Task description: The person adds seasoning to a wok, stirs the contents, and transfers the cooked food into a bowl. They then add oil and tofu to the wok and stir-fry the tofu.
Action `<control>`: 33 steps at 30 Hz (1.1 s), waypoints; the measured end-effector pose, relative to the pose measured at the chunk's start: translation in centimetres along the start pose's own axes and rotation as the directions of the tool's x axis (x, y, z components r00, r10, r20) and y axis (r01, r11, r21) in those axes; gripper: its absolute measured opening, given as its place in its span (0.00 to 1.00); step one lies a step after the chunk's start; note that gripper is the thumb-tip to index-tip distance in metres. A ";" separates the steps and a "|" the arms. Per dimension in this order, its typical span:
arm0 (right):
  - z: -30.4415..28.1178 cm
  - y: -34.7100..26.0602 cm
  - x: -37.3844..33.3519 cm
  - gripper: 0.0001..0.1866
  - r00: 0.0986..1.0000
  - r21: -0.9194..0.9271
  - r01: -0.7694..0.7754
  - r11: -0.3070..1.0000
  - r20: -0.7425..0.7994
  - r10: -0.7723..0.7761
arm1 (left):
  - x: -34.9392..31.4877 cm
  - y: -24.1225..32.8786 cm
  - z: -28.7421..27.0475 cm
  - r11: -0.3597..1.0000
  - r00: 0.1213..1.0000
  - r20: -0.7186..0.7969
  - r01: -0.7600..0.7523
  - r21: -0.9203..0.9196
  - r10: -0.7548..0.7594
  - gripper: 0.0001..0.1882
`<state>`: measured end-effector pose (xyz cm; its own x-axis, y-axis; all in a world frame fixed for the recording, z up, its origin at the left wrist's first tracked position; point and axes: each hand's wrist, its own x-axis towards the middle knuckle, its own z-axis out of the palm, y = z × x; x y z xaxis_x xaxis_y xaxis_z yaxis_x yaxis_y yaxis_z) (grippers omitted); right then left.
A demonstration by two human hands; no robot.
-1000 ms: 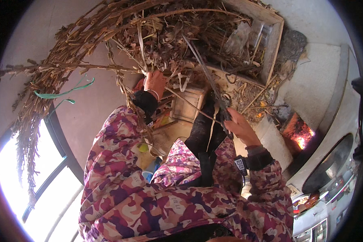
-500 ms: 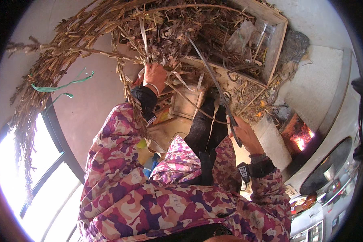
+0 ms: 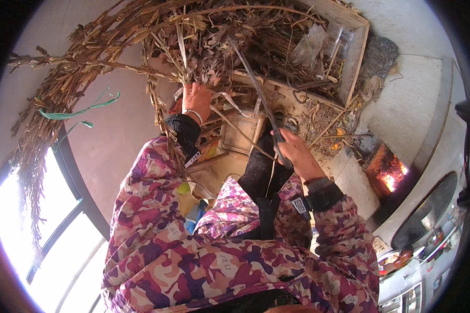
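Observation:
My left hand (image 3: 197, 99) is closed at the near edge of a heap of brushwood, apparently around dry stalks (image 3: 181, 47); its palm side is hidden. A big bundle of dry stalks with pods (image 3: 89, 52) arches from there to the left. My right hand (image 3: 296, 152) grips the lower end of a long dark metal rod (image 3: 257, 83), slanting up and left, its far tip against the dry leaves (image 3: 209, 65). Whether the rod is one half of fire tongs I cannot tell. A thin stick (image 3: 237, 127) slants between my hands.
A wooden crate (image 3: 356, 62) holds twigs and a clear plastic bag (image 3: 310, 44). Fire burns in a stove opening (image 3: 387, 169) at right. A small wooden stool (image 3: 240, 134) stands before my black boot (image 3: 258, 175). Green twine (image 3: 81, 112) hangs left, near a bright window.
My right hand has moved up and to the left with the metal rod, whose tip has shifted slightly up and left. My left hand stays almost in place at the stalks.

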<state>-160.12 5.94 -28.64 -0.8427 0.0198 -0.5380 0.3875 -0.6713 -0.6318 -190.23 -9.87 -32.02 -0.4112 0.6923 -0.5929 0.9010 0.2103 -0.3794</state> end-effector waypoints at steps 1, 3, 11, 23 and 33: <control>-0.1 -0.4 -1.0 0.25 0.998 -0.033 -0.005 0.999 -0.055 0.003 | -0.1 -0.1 0.3 1.000 1.000 0.025 -0.008 -0.021 0.009 0.12; -0.4 -1.4 -3.6 0.23 0.992 0.003 -0.065 0.998 -0.109 0.065 | -0.2 -0.5 0.8 0.999 1.000 -0.013 -0.005 0.035 0.006 0.12; -3.0 -4.4 -12.7 0.27 0.933 -0.063 -0.188 0.980 -0.323 0.158 | 2.1 -0.2 1.3 1.000 0.998 0.062 -0.024 0.008 0.023 0.16; 4.1 -0.5 -24.0 0.30 0.807 0.244 -0.319 0.916 -0.437 0.398 | 7.7 0.6 4.0 0.801 0.979 -0.202 -0.126 -0.586 0.006 0.18; 13.0 2.7 -20.5 0.34 0.877 0.436 -0.027 0.900 -0.421 0.231 | 5.9 1.9 2.4 -0.480 0.756 0.202 0.573 -0.664 0.623 0.21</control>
<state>-146.62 -5.91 -12.06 -0.4926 0.1746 -0.8526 0.2086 -0.9274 -0.3105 -191.29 -7.03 -37.94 0.2221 0.5148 -0.8280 -0.5763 0.7544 0.3144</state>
